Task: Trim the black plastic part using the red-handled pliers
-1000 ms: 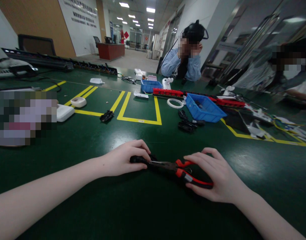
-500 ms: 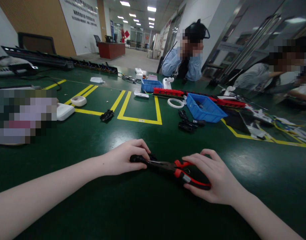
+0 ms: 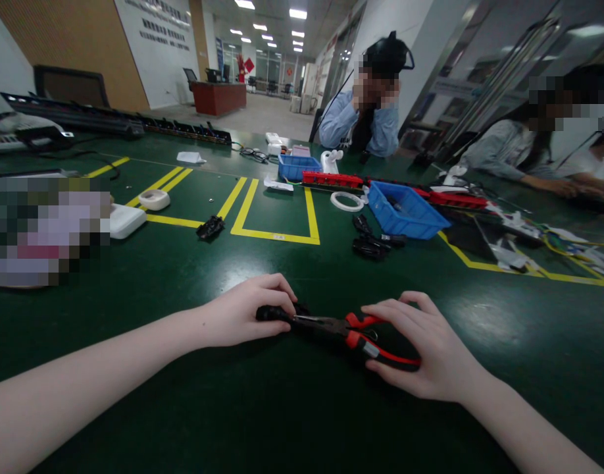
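Observation:
My right hand (image 3: 420, 342) is closed round the red and black handles of a pair of needle-nose pliers (image 3: 351, 328). Their jaws point left and reach a dark black part (image 3: 272, 314), which my left hand (image 3: 255, 309) pinches between thumb and fingers. What exactly the black part is, I cannot make out, as my fingers cover much of it. The tips of the jaws touch or overlap its right end near my left fingertips. Both hands are low over the green table (image 3: 262, 408).
Beyond my hands lie a black crumpled piece (image 3: 210, 228), several black parts (image 3: 371, 247) and a blue bin (image 3: 405, 214). Farther back are a smaller blue bin (image 3: 299, 172), a white ring (image 3: 347, 201), a tape roll (image 3: 154, 199) and a long red strip (image 3: 331, 180). People sit across the table.
My right hand and the pliers have shifted very slightly to the right. My left hand keeps its pinch on the black part. At the far right, a person has leaned or turned a little.

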The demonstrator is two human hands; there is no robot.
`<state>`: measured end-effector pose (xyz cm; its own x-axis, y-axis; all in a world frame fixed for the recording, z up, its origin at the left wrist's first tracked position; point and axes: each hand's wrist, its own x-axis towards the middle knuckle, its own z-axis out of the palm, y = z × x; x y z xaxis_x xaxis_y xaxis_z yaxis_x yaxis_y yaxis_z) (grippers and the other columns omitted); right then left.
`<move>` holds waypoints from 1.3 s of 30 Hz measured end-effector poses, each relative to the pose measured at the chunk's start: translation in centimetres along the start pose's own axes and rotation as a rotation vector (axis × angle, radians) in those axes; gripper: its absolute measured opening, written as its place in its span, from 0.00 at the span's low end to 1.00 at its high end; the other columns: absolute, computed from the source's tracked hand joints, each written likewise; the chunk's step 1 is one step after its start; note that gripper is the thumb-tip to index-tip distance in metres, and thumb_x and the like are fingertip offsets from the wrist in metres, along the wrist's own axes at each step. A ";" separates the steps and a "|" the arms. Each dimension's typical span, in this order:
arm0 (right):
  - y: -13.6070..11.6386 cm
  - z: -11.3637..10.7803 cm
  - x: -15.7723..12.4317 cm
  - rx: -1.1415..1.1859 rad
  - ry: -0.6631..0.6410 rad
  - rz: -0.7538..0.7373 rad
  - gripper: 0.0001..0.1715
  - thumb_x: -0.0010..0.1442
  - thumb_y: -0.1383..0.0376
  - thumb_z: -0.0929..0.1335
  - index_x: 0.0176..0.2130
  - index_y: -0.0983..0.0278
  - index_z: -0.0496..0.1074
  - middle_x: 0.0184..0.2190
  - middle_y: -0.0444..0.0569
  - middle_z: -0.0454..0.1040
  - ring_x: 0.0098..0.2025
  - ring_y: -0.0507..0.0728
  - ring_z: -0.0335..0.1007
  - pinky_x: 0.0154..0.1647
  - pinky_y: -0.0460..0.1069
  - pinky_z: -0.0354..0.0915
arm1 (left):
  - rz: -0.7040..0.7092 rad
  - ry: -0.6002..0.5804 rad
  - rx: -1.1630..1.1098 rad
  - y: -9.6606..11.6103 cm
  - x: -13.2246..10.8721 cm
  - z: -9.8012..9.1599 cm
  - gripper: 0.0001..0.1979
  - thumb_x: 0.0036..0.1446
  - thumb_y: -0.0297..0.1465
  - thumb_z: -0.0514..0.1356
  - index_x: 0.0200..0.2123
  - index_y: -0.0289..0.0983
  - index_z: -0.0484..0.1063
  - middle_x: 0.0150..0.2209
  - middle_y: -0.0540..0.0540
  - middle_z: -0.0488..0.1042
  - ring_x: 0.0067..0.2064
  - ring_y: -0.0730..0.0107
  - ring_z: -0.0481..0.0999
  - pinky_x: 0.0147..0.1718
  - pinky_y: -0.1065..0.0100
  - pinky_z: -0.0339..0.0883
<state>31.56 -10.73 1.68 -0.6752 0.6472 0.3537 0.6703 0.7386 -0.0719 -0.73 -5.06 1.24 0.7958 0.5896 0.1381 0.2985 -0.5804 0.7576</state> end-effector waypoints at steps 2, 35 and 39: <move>0.0 0.0 0.0 0.003 -0.003 0.001 0.33 0.55 0.56 0.71 0.56 0.63 0.62 0.45 0.55 0.78 0.43 0.63 0.76 0.49 0.61 0.60 | 0.006 0.004 0.002 0.0 0.0 0.0 0.05 0.60 0.26 0.62 0.41 0.38 0.75 0.50 0.44 0.69 0.52 0.61 0.72 0.53 0.56 0.68; 0.0 -0.1 -0.2 0.004 -0.023 -0.019 0.29 0.56 0.56 0.69 0.54 0.66 0.64 0.42 0.55 0.76 0.37 0.58 0.72 0.36 0.53 0.65 | 0.013 0.005 0.019 -0.2 0.0 0.2 0.07 0.61 0.27 0.63 0.42 0.38 0.76 0.49 0.45 0.70 0.50 0.63 0.72 0.51 0.59 0.68; -0.1 0.1 -0.1 0.020 -0.044 -0.002 0.29 0.56 0.56 0.69 0.54 0.65 0.64 0.41 0.54 0.76 0.34 0.57 0.72 0.34 0.52 0.64 | 0.011 -0.002 0.009 -0.1 0.0 0.1 0.06 0.61 0.26 0.63 0.42 0.38 0.76 0.49 0.45 0.70 0.50 0.63 0.72 0.51 0.59 0.69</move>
<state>31.52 -10.79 1.54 -0.6894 0.6533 0.3130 0.6633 0.7430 -0.0899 -0.67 -5.02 1.06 0.7999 0.5822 0.1455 0.2945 -0.5921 0.7501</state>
